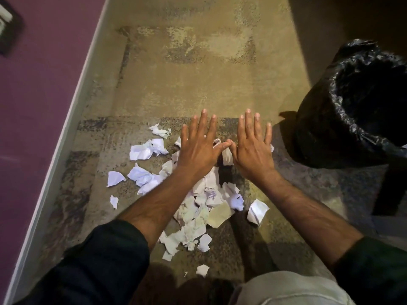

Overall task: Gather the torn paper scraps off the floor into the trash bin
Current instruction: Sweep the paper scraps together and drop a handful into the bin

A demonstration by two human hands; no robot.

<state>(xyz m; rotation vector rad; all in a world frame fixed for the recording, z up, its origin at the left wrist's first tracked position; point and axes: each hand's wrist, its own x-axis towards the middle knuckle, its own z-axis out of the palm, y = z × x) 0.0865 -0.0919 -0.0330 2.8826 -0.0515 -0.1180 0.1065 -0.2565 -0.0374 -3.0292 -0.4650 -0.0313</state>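
Several torn white paper scraps [198, 208] lie scattered on the patterned carpet [198, 69], most of them in a loose heap between my forearms. My left hand [199, 146] and my right hand [251, 146] hover side by side over the far end of the heap, palms down, fingers spread, thumb tips touching. Neither hand holds anything. A few scraps [143, 151] lie apart to the left, and one folded piece [256, 211] lies to the right. The trash bin [326, 137], lined with a black plastic bag, stands on the floor at the right, just beyond my right hand.
A purple wall [37, 102] with a white baseboard [66, 137] runs along the left side. A dark furniture leg [387, 186] stands behind the bin at the right edge. My knees show at the bottom of the view.
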